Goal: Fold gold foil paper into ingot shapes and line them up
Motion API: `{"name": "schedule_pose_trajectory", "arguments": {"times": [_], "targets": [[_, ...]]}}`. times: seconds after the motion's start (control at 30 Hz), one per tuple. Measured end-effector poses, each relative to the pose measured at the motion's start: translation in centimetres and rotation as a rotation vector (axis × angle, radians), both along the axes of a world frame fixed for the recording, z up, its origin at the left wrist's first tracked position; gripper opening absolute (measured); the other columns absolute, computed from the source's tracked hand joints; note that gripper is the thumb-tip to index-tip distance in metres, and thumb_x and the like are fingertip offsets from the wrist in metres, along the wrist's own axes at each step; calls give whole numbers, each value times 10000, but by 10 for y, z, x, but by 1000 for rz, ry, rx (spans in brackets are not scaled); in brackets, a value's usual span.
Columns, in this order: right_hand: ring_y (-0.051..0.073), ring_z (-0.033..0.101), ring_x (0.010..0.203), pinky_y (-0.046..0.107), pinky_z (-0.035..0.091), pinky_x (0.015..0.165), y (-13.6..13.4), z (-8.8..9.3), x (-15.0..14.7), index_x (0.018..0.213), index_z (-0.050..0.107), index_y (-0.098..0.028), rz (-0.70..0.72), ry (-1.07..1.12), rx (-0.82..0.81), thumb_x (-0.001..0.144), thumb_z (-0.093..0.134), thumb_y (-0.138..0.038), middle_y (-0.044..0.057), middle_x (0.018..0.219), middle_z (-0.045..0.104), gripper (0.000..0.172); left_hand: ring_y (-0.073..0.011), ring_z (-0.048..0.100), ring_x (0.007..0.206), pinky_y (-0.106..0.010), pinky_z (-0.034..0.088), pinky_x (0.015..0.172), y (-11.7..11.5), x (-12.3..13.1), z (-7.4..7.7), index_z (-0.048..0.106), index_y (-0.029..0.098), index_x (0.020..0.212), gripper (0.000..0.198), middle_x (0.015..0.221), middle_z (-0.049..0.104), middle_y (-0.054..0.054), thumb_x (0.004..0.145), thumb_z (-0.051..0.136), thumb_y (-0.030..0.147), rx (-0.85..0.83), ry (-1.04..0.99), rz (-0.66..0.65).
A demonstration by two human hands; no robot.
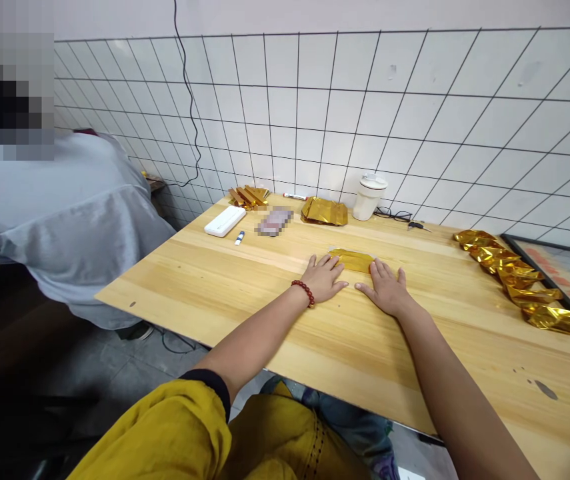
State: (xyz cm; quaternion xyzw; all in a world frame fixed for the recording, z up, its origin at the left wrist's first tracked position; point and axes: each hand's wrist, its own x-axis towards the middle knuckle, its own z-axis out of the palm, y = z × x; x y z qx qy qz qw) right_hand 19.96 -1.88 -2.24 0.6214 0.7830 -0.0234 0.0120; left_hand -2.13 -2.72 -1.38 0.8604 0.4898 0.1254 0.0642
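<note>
Gold foil strip [355,261], flat on the wooden table [215,283]; left hand [321,279] and right hand [387,288], palms down with fingers extended and grasping nothing, touch its opposite ends; probably light, slick and easily creased, best held by those short edges.

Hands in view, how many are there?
2: the left hand at the left end of the gold foil strip, the right hand at its right end. Hands of the other person are hidden.
</note>
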Motion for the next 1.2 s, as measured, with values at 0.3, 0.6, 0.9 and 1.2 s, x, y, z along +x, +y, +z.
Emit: {"name": "schedule_pose_trajectory", "arguments": {"times": [0.3,0.6,0.9,1.2], "targets": [[308,107,1521,594,20,1193,-4,4,-9,1558,220,-57,184,54,309,965,221,-626,188,1638,151,822,-326,290,1461,-656,191,1159,-2,0,3,447,229,1444,559,1584,349,-129,985,391,544,-10,31,2],[309,207,1501,579,80,1197,-10,-7,-36,1540,302,-78,332,60,175,980,226,-613,194,1616,228,778,-310,258,1480,-626,176,1182,-3,0,6,404,231,1482,578,1608,307,-107,995,375,540,-38,79,13],[301,221,1498,554,137,1198,-11,-2,-34,1534,319,-68,319,90,90,977,230,-630,187,1607,254,796,-315,264,1475,-630,180,1182,-3,-1,6,415,228,1477,577,1599,325,-111,990,384,538,-33,69,14],[284,197,1506,510,170,1199,-6,-1,-25,1545,289,-71,187,53,69,961,159,-683,183,1621,231,856,-308,297,1456,-625,202,1171,-1,-2,3,450,231,1444,539,1583,353,-115,982,403,504,-1,66,6]]}}
